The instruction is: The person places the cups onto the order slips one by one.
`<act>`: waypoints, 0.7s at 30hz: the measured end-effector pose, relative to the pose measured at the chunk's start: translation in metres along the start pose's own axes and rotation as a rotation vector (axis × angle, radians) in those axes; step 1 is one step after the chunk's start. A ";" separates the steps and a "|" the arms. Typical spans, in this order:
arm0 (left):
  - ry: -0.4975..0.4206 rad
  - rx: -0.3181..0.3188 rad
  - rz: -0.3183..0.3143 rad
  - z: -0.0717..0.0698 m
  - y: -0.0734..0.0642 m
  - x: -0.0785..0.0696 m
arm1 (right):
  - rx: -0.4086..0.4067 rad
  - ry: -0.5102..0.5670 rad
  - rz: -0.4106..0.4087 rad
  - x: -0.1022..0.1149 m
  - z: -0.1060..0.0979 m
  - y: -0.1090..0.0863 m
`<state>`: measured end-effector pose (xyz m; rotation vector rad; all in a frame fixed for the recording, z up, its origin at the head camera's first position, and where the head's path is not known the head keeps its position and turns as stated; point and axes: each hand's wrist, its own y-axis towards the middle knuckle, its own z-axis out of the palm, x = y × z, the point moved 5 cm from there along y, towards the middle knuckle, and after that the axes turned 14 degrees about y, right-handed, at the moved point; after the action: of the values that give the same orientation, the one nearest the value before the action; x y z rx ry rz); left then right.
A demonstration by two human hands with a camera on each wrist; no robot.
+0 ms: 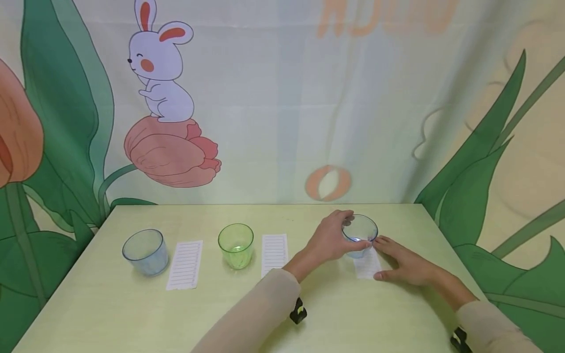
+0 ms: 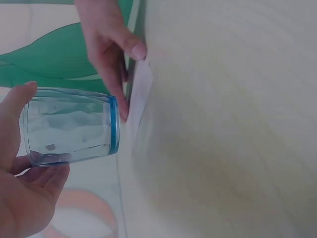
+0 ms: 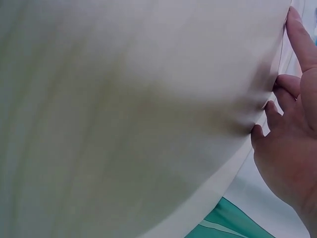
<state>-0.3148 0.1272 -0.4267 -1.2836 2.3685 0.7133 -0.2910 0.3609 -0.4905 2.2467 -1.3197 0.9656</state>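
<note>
My left hand (image 1: 328, 238) grips a clear blue-tinted glass cup (image 1: 360, 226) by its rim, thumb on the near side and fingers on the far side. In the left wrist view, the base of the cup (image 2: 69, 124) stands a little off the tabletop. Under and in front of it lies a white paper strip (image 1: 368, 267), partly hidden by the cup in the head view. My right hand (image 1: 408, 264) rests at the strip's right side with fingers spread, thumb by its near corner. Its fingertips (image 3: 256, 131) touch down at the table surface in the right wrist view.
A blue glass cup (image 1: 145, 252) stands at the left of the table (image 1: 212, 318), with a lined paper strip (image 1: 184, 264) beside it. Mid-table are a green glass cup (image 1: 236, 247) and another lined strip (image 1: 274, 252). A printed curtain (image 1: 247, 98) hangs behind.
</note>
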 end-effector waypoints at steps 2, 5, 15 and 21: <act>0.002 0.011 0.006 0.008 0.002 -0.005 | 0.000 -0.002 -0.021 0.001 -0.001 0.000; 0.019 0.021 0.008 0.019 0.005 -0.009 | 0.002 0.025 -0.063 0.003 -0.002 0.001; 0.061 0.025 0.009 0.035 0.012 -0.019 | 0.002 0.131 -0.103 0.003 -0.003 0.001; 0.109 0.054 -0.008 0.041 0.015 -0.023 | 0.009 0.168 -0.083 0.000 -0.002 0.000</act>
<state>-0.3129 0.1730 -0.4439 -1.3405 2.4495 0.5861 -0.2922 0.3619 -0.4890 2.1555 -1.1427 1.1056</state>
